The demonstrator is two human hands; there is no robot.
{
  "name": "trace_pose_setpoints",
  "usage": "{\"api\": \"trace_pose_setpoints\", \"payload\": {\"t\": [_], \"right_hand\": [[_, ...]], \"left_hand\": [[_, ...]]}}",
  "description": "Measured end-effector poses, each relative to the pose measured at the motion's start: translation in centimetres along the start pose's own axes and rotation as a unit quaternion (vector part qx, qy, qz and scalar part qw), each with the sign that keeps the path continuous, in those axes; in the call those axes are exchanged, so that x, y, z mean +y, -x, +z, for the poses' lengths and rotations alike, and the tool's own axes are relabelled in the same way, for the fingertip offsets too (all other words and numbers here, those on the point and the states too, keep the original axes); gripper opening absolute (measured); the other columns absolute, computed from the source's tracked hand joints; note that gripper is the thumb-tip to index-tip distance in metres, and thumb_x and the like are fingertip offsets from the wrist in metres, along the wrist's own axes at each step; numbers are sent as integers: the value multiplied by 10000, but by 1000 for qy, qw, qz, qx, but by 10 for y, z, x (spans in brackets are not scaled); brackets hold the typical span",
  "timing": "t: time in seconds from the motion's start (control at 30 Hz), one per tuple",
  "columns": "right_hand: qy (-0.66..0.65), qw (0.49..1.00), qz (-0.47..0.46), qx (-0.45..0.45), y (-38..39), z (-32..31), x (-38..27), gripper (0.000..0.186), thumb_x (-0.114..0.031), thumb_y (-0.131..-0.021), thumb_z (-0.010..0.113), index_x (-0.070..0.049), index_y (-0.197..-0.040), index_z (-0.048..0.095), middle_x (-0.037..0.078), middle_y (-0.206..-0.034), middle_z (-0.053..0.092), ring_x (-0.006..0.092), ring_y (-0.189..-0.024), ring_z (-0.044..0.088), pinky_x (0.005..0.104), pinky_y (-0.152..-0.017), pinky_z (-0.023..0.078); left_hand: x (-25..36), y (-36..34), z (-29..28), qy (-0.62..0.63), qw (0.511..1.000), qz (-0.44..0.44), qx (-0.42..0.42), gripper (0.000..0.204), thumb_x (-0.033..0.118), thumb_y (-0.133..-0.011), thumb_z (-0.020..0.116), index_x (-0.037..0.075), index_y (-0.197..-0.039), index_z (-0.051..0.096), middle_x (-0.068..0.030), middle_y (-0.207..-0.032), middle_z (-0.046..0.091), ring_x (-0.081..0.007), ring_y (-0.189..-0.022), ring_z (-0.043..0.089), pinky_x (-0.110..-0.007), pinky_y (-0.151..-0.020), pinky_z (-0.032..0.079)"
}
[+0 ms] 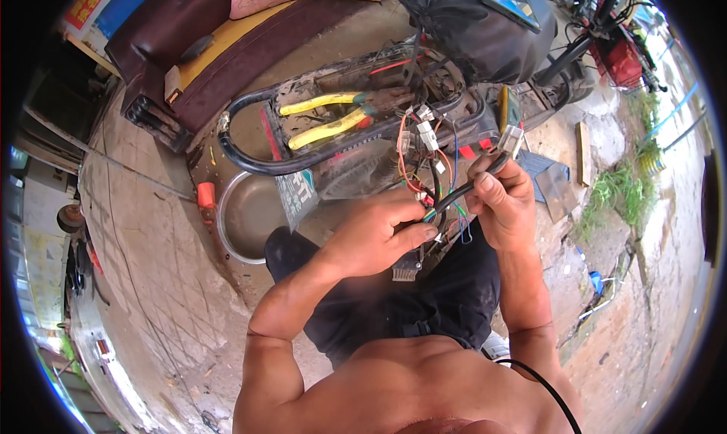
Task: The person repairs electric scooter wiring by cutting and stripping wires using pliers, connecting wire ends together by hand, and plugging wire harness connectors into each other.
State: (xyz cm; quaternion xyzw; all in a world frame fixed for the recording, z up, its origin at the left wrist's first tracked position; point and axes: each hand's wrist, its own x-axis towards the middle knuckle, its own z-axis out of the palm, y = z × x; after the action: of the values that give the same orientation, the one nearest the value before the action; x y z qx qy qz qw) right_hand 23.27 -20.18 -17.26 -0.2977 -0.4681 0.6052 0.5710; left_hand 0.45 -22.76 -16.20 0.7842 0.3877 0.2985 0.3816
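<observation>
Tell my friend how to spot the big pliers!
Find the big black frame, rounded at its left end. On top lie the pliers, handles pointing left. Two thick, bright yellow handles set them apart from the small white connectors nearby.

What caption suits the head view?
Right hand grips a black cable, left hand at coloured wires; yellow-handled tool beyond.

From left hand point(371, 233) to right hand point(506, 207), a cable point(463, 190); ahead, pliers point(341, 124) on a scooter frame point(333, 161); leftward, a basin point(254, 214); beyond the frame, a sofa point(303, 44).
</observation>
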Motion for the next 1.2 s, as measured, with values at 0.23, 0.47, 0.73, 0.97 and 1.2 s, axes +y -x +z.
{"api": "trace_pose_setpoints", "payload": {"t": [0.23,0.47,0.73,0.97,1.2], "right_hand": [[-158,980,110,44,17,-28,10,165,-130,-955,725,-12,-1040,646,36,-888,650,132,-715,619,282,-697,516],[495,840,-182,123,43,-34,-9,622,-157,-787,800,7,-1338,564,144,-1129,631,279,-1038,612,373,-953,473],[620,742,-219,-129,62,-28,-10,469,-102,-746,802,-26,-1184,654,158,-1129,662,357,-1082,649,493,-960,505],[488,854,-32,-178,76,-34,21,302,-62,-817,771,-21,-1097,667,139,-915,653,328,-806,666,405,-705,549],[416,890,61,-175,70,-35,20,234,-37,-804,782,-18,-1015,682,145,-922,688,338,-832,695,392,-760,557]], "left_hand": [[-7,-5,0,-72,997,20,-17,169,173,-942,703,9,-911,674,-107,-906,600,-330,-874,617,-424,-761,485],[-17,-10,29,-93,989,49,-100,220,260,-922,706,66,-831,656,-115,-883,600,-368,-817,629,-482,-716,485],[-48,0,68,-65,990,72,-104,202,211,-896,725,48,-808,643,-121,-865,590,-375,-825,614,-485,-754,479],[-53,5,72,-38,993,83,-75,154,186,-857,751,42,-855,696,-115,-891,617,-359,-834,625,-472,-758,484],[-44,12,67,-4,998,39,-50,101,138,-835,738,50,-862,697,-90,-862,631,-313,-837,630,-421,-784,465]]}}
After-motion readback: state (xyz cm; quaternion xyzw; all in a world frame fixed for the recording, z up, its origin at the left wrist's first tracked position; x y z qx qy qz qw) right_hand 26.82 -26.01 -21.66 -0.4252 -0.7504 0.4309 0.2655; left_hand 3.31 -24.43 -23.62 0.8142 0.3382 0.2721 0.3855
